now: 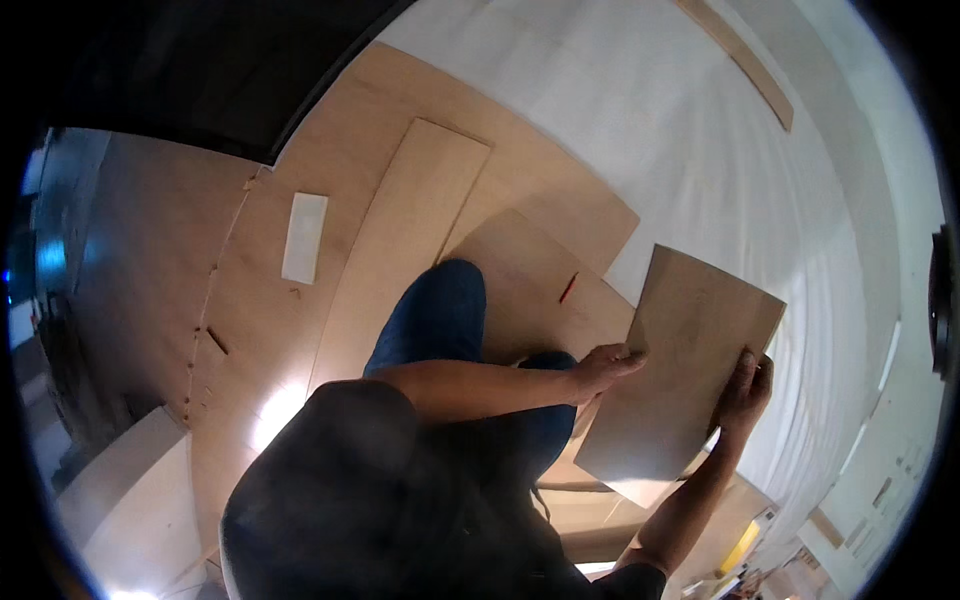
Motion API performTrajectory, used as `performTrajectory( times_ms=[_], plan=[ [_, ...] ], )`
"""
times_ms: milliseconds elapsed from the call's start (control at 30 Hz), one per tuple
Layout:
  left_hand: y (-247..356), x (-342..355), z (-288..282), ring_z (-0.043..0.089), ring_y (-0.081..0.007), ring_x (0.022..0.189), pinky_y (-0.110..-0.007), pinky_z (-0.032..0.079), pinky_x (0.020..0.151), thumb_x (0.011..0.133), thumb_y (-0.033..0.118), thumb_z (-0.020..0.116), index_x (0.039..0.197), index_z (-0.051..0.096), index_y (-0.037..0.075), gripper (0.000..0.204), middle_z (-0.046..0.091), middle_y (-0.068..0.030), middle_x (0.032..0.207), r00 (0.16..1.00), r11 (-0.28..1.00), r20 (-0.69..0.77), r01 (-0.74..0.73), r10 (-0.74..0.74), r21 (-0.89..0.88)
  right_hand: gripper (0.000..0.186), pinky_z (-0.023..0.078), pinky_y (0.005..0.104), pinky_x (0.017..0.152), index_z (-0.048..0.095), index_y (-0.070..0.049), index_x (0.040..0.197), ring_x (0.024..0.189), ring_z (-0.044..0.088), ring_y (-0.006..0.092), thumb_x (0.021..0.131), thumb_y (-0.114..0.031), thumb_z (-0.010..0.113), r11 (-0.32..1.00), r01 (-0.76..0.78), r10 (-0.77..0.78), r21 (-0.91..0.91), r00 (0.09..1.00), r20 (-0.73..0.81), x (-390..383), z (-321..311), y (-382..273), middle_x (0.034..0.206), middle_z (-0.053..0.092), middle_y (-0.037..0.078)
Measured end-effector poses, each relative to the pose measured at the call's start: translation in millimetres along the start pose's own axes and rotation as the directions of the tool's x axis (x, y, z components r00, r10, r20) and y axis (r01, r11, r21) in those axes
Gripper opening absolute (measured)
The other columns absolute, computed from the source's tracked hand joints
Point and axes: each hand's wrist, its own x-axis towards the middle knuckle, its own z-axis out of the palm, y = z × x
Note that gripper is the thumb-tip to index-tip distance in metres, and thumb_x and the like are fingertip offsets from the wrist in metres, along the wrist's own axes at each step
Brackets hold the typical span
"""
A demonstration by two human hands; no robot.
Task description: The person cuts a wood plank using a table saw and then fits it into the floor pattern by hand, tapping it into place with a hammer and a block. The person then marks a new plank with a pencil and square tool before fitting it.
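Observation:
A rectangular tan wooden board (680,360) is held tilted in front of me, on the right side of the view. My left hand (608,370) grips its left edge, the thumb lying on the near face. On the opposite edge, my right hand (745,395) is closed round the board, fingers partly hidden behind it. A red pencil (568,288) lies on the wooden sheets just left of the board. Under and beside my bent knees are flat wooden planks (400,220), one overlapping the other.
A white rectangular piece (304,238) and a small dark strip (217,341) lie on the wooden floor to the left. White sheeting (600,90) spreads ahead, with a wooden strip (740,60) on it. A large black panel (190,70) stands far left. Something yellow (740,547) lies lower right.

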Motion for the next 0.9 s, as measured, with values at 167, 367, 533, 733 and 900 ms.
performTrajectory(
  times_ms=[167, 367, 533, 733, 900],
  plan=[
    [181.3, 27.7, -126.4, 0.050, -0.0154, 0.118, -0.036, 0.043, 0.102, 0.102, 0.046, 0.054, 0.134, 0.048, 0.004, 0.054, 0.057, -0.0061, 0.121, 0.920, 0.982, -0.391, -0.101, 0.031, -0.160, 0.057, 0.049, 0.0331, 0.089, 0.052, 0.001, 0.135, 0.104, 0.062, 0.0192, 0.097, -0.040, 0.064, 0.998, 0.037, -0.026, -0.044, 0.970, 0.240, 113.2, 189.2, -64.1, 0.111, 0.068, 0.017],
    [374.3, 61.3, -350.0, 0.052, -0.0271, 0.123, -0.042, 0.039, 0.107, 0.105, 0.056, 0.030, 0.140, 0.045, 0.001, 0.066, 0.050, -0.0135, 0.139, 0.720, 0.666, -0.341, -0.221, 0.604, 0.712, 0.049, 0.049, 0.0306, 0.087, 0.062, 0.000, 0.126, 0.096, 0.064, 0.0175, 0.097, -0.040, 0.063, 0.965, 0.232, -0.258, 0.120, 0.917, 0.303, 304.9, 381.9, -165.6, 0.106, 0.071, 0.015],
    [464.9, 62.8, -539.2, 0.034, -0.0330, 0.142, -0.051, 0.024, 0.118, 0.105, 0.045, 0.035, 0.148, 0.040, 0.008, 0.057, 0.040, -0.0154, 0.150, 0.253, 0.184, -0.505, 0.725, 0.825, 0.663, 0.044, 0.050, 0.0283, 0.074, 0.067, -0.006, 0.118, 0.076, 0.060, 0.0128, 0.096, -0.044, 0.064, 0.898, 0.392, -0.278, -0.201, 0.858, 0.431, 412.2, 508.8, -275.8, 0.086, 0.071, 0.011],
    [457.6, 75.5, -539.8, 0.016, -0.0296, 0.150, -0.051, 0.012, 0.123, 0.099, 0.036, 0.045, 0.151, 0.035, 0.014, 0.057, 0.023, -0.0107, 0.160, 0.330, -0.001, -0.462, 0.814, 0.823, 0.581, 0.049, 0.051, 0.0292, 0.076, 0.067, -0.007, 0.120, 0.080, 0.063, 0.0145, 0.095, -0.049, 0.064, 0.897, 0.427, -0.305, -0.112, 0.782, 0.544, 482.7, 622.1, -285.4, 0.091, 0.073, 0.011],
    [456.1, 77.7, -539.7, 0.017, -0.0293, 0.149, -0.051, 0.013, 0.122, 0.096, 0.034, 0.048, 0.149, 0.038, 0.014, 0.058, 0.020, -0.0100, 0.161, 0.330, 0.045, -0.511, 0.807, 0.793, 0.589, 0.051, 0.053, 0.0356, 0.082, 0.065, -0.012, 0.126, 0.093, 0.070, 0.0244, 0.095, -0.052, 0.062, 0.864, 0.489, -0.342, -0.122, 0.748, 0.569, 501.0, 682.5, -289.1, 0.100, 0.073, 0.015]
  ],
)
